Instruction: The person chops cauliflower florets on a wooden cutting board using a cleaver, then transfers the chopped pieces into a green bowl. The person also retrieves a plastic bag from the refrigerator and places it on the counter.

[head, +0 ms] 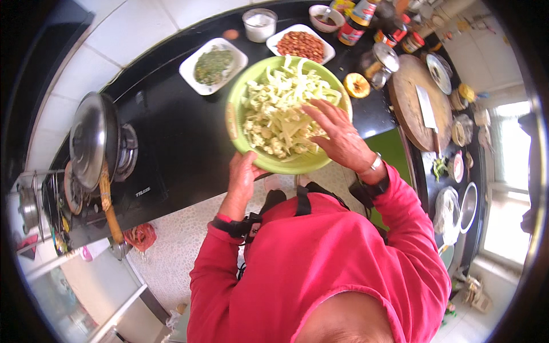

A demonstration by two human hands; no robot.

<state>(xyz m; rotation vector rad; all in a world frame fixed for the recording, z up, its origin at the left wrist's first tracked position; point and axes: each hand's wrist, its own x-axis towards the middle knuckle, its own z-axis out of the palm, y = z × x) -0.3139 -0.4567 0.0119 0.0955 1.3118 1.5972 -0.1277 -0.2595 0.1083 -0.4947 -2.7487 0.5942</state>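
Observation:
A light green plastic basin (pixel 296 165) full of cut cauliflower pieces (pixel 279 111) is in front of me at the counter's edge. My left hand (pixel 244 173) grips the basin's lower left rim, its thumb on top and its fingers underneath. Over the right side of the cauliflower, my right hand (pixel 336 133) is spread with its fingers apart. Its fingertips are at the pieces; whether they touch them I cannot tell. Nothing shows in its grasp. A bracelet is on the right wrist, and dark straps are around both wrists.
Behind the basin are a white dish of chopped herbs (pixel 212 88), a dish of peanuts (pixel 302 43), a jar of white grains (pixel 259 25) and sauce bottles (pixel 356 21). A cleaver (pixel 424 107) lies on a round wooden chopping board (pixel 403 92) at right. A lidded wok (pixel 92 141) stands at left.

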